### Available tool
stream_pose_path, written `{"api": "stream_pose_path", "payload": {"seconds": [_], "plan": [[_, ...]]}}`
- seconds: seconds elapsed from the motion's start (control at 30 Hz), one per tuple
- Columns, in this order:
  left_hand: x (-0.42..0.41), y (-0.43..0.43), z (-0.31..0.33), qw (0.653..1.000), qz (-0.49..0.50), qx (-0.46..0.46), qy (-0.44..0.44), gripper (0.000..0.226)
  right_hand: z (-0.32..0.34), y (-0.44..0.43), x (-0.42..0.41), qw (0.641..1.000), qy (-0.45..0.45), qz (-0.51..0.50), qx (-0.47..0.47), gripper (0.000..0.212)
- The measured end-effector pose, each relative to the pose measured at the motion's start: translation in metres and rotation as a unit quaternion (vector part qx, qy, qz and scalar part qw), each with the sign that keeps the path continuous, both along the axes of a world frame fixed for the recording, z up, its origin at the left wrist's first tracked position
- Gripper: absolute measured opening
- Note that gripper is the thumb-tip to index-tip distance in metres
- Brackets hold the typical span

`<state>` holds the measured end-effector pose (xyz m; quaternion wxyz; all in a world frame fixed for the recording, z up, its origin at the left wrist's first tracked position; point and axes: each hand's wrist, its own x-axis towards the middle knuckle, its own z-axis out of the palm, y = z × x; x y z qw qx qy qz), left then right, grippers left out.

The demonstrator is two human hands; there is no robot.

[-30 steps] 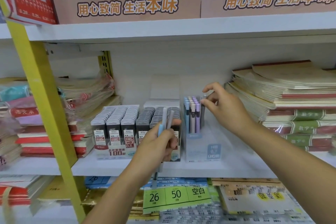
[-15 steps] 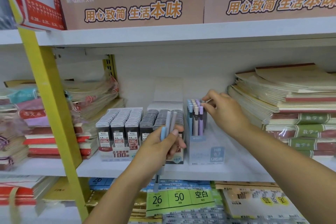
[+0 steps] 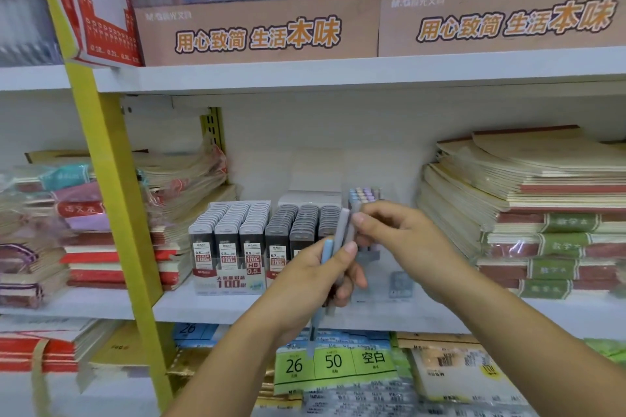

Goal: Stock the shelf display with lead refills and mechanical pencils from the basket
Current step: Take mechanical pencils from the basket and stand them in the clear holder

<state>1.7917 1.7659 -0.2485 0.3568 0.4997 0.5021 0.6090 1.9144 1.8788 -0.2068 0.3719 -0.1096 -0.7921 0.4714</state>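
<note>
My left hand [image 3: 313, 281] grips a small bunch of mechanical pencils in front of the shelf, tips down. A blue pencil [image 3: 326, 252] and a grey pencil [image 3: 341, 230] stick up from it. My right hand [image 3: 403, 240] has come beside it, with thumb and fingers pinching the top of the grey pencil. Behind the hands stands a clear pencil display box [image 3: 399, 281] with several pastel pencils [image 3: 364, 195] upright at its back. To its left, the lead refill display [image 3: 237, 234] holds rows of grey and dark cases. The basket is out of view.
Notebook stacks [image 3: 542, 213] fill the shelf to the right and wrapped notebooks [image 3: 81, 230] fill the left. A yellow upright [image 3: 115, 213] stands at the left, and the upper shelf board [image 3: 338, 71] carries brown boxes [image 3: 257, 30]. Green price tags [image 3: 333, 362] hang below.
My right hand has left the pencil box and moved down and left onto the grey pencil in my left hand. My left hand has stayed about where it was.
</note>
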Motion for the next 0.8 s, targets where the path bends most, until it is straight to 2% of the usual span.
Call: {"api": "stream_pose_path", "payload": {"seconds": [0.1, 0.17, 0.23, 0.3, 0.37, 0.47, 0.57, 0.67, 0.73, 0.8], "plan": [[-0.008, -0.005, -0.004, 1.0, 0.0, -0.024, -0.005, 0.025, 0.006, 0.01, 0.01, 0.994, 0.07, -0.006, -0.078, 0.019], [-0.014, -0.008, -0.008, 0.999, 0.023, -0.036, -0.018, 0.016, 0.011, 0.021, 0.021, 0.991, 0.061, 0.017, -0.119, 0.017], [-0.02, -0.009, -0.01, 0.996, 0.072, -0.027, -0.045, 0.013, 0.014, 0.03, 0.033, 0.994, -0.031, 0.024, -0.097, 0.009], [-0.023, -0.008, -0.008, 0.991, 0.121, -0.007, -0.05, 0.011, 0.017, 0.035, 0.041, 0.987, -0.161, 0.006, -0.005, 0.014], [-0.023, -0.007, -0.003, 0.988, 0.151, 0.004, -0.02, 0.009, 0.019, 0.032, 0.042, 0.971, -0.22, -0.022, 0.088, 0.015], [-0.019, -0.003, 0.003, 0.984, 0.17, 0.016, 0.043, 0.008, 0.021, 0.015, 0.031, 0.964, -0.185, -0.031, 0.187, 0.014], [-0.016, 0.002, 0.006, 0.984, 0.161, 0.033, 0.071, 0.004, 0.014, 0.005, 0.019, 0.96, -0.165, -0.019, 0.227, 0.017], [-0.014, 0.002, 0.007, 0.989, 0.131, 0.037, 0.052, 0.009, 0.018, 0.014, 0.021, 0.975, -0.112, -0.051, 0.184, 0.041], [-0.015, 0.003, 0.005, 0.993, 0.117, 0.02, 0.022, 0.018, 0.028, 0.03, 0.026, 0.99, 0.004, -0.083, 0.118, 0.06], [-0.015, 0.003, 0.004, 0.993, 0.114, 0.004, 0.002, 0.007, 0.036, 0.045, 0.027, 0.986, 0.081, -0.111, 0.091, 0.065]]}}
